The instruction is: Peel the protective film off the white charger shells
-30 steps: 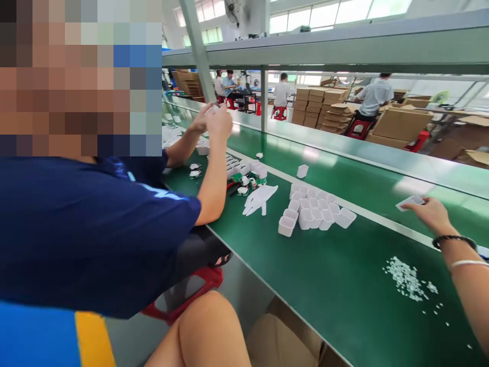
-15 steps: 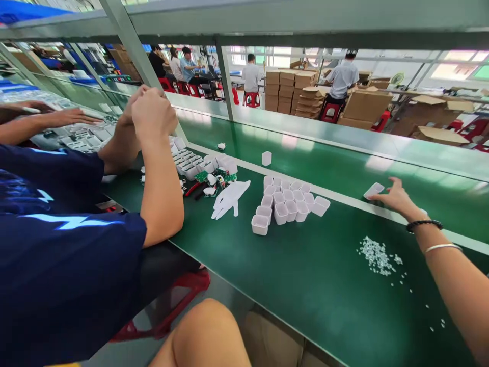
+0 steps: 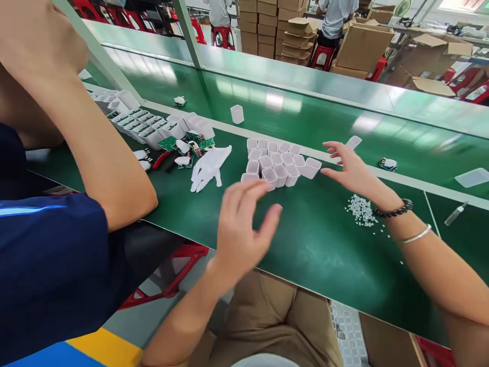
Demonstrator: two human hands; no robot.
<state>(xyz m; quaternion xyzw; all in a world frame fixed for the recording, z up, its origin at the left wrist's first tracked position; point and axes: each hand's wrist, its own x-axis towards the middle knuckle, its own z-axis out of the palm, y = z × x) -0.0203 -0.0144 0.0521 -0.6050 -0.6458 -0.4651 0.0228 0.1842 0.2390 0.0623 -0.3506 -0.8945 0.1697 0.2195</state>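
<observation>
My left hand (image 3: pixel 244 224) hovers open over the near edge of the green bench, fingers spread, just short of a cluster of white plastic cups (image 3: pixel 277 163). My right hand (image 3: pixel 349 168) is open too, fingers stretched out, right of that cluster and holding nothing. One white cup (image 3: pixel 353 141) lies on the belt just beyond its fingertips. A heap of tiny white parts (image 3: pixel 361 210) sits by my right wrist.
A co-worker's arm (image 3: pixel 95 148) in a dark blue sleeve leans on the bench at left. A white glove (image 3: pixel 209 167), green circuit boards (image 3: pixel 179 145) and rows of white housings (image 3: pixel 145 127) lie nearby. A lone cup (image 3: pixel 237 113) stands on the belt. Cardboard boxes (image 3: pixel 362 46) stand behind.
The view tilted down and right. My right hand let go of the white cup on the belt and drew back toward the cluster. My left hand came into view.
</observation>
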